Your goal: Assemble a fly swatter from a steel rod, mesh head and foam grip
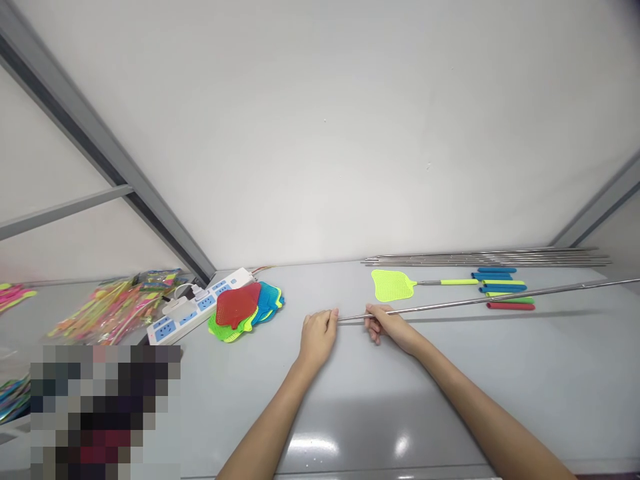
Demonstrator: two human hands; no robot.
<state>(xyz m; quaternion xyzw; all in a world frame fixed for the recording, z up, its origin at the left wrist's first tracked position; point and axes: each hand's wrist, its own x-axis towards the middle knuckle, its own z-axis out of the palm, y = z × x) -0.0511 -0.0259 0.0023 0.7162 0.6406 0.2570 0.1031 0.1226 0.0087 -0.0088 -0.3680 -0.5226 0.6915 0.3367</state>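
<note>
Place: a small assembly workroom, I'd say
On my table [430, 400]: plastic fly swatter heads [245, 310], steel rods [485, 257], foam grips [503, 289]
Around me: white panels [320, 133] in grey metal framing [85, 113]

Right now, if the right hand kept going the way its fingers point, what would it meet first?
Probably the left hand. The right hand, closed around the metal rod, points toward it across a small gap, though depth is hard to judge from this view.

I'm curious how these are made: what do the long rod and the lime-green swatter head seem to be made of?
The long rod looks like polished steel, from its bright metallic sheen. The lime-green swatter head looks like matte moulded plastic, from its fine, even mesh of holes.
</note>
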